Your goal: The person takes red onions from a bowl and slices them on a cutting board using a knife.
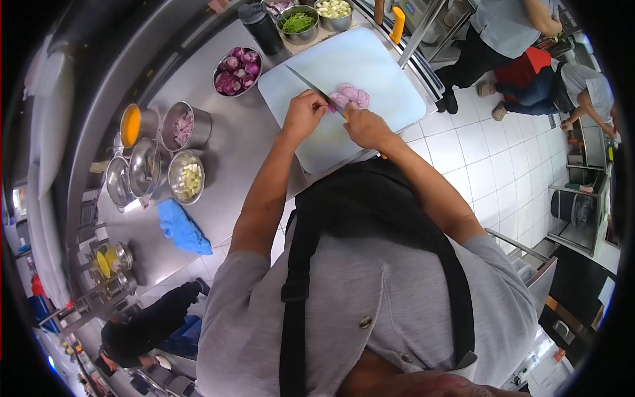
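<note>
My right hand (368,128) is closed round the yellow handle of a kitchen knife (309,85), whose blade points up and left over the white cutting board (387,63). Close to the blade, the fingers of my left hand (304,116) are pinched on a piece of red onion, mostly hidden by the fingers and blade. Round red onion slices (350,94) lie in a loose pile just beyond the knife. A steel bowl of peeled red onions (237,71) stands left of the board.
Left on the steel table (245,142) are a pot of chopped onion (183,126), a bowl of pale green pieces (186,178), an orange-filled container (131,124) and a blue cloth (182,228). A black bottle (262,30) stands behind the board. Other people work nearby.
</note>
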`<state>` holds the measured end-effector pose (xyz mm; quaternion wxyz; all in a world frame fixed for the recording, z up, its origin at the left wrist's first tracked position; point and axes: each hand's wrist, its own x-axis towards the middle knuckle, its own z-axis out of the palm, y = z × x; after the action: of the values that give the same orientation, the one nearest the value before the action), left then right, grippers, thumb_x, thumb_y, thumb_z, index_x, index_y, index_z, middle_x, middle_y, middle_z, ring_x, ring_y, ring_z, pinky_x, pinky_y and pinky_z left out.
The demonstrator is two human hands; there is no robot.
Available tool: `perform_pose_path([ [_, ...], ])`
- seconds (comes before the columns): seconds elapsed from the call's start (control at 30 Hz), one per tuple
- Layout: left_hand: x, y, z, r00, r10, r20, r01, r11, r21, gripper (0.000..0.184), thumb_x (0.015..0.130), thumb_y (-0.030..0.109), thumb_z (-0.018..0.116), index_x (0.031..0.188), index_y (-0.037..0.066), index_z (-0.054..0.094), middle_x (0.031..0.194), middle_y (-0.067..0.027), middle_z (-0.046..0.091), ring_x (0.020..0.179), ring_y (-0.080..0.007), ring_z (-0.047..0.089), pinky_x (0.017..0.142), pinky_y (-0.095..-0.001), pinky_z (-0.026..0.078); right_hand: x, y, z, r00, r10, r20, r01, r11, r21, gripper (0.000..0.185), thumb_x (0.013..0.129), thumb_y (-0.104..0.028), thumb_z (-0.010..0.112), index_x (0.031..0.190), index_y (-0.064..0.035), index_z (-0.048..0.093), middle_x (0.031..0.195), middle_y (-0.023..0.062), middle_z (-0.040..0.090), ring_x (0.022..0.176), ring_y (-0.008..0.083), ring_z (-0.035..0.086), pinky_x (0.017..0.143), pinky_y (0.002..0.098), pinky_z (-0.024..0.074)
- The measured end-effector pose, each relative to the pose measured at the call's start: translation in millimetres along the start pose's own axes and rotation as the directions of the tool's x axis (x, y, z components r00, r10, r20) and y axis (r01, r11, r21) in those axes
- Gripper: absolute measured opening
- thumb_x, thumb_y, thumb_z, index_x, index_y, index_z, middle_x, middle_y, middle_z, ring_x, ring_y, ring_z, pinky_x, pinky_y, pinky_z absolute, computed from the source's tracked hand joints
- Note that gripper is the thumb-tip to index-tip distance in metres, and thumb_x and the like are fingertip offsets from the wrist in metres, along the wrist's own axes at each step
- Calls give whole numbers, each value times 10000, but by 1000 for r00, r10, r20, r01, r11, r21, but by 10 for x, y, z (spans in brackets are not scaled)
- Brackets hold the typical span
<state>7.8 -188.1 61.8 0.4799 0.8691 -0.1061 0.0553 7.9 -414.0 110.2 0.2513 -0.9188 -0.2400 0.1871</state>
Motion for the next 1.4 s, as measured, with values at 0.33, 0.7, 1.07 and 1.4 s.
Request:
perform_pose_path([
  [0.33,-32,25,31,999,0,-34,0,1000,1,84,878,-64,772,947,-43,730,993,-126,710,873,-235,736,785,-320,613,61,23,50,999,14,34,-13,1000,-24,339,994,-195,605,1224,48,549,1087,320,727,1089,491,696,963,573,528],
  [0.7,-30,24,44,998,16,-63,-14,999,34,72,873,-67,758,935,-37,736,1008,-130,723,877,-238,740,773,-323,614,71,10,-15,999,0,37,2,998,-55,351,1003,-211,598,1234,46,538,1053,311,728,1048,499,700,943,582,532],
  [1.07,-54,28,48,997,21,-74,-19,999,26,67,881,-62,757,939,-45,728,1007,-137,721,882,-243,747,782,-323,626,47,-93,-136,998,7,63,-5,999,-33,344,994,-200,612,1225,46,544,1064,316,727,1059,499,698,935,582,537],
  [1.4,-51,59,41,996,33,-88,-30,999,31,70,864,-58,760,922,-35,728,992,-137,728,863,-254,745,774,-330,621,-29,-88,-152,999,-7,45,8,1000,-26,369,999,-186,630,1252,65,537,1093,324,723,1081,495,695,958,574,531],
])
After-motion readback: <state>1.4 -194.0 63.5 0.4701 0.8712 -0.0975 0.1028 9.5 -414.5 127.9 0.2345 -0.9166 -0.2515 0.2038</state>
